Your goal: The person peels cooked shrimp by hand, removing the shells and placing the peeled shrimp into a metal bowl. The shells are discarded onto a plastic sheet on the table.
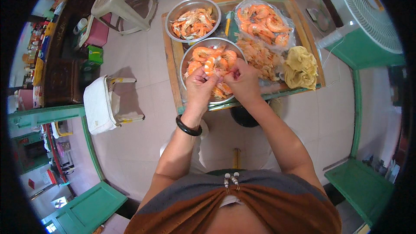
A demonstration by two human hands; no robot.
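Observation:
Both my hands meet over the nearer stainless steel bowl (182, 71), which holds orange cooked shrimp (204, 53). My left hand (200, 84) pinches a striped orange shrimp (209, 66) between thumb and fingers. From the other side, my right hand (243, 79) grips its other end, partly hiding it. A second steel bowl (167, 22) behind holds more orange shrimp or shrimp pieces (195, 22). To the right, whole cooked shrimp (260, 22) lie in a clear plastic bag (290, 43). Between bag and bowl spreads a heap of shrimp shells (255, 53).
A crumpled yellow cloth (300, 68) sits at the right of the low wood-framed table (172, 61). A yellow-handled tool (228, 26) lies between bowl and bag. A white fan (370, 9) stands at right; a plastic stool (112, 0) and white-covered stool (99, 104) are at left.

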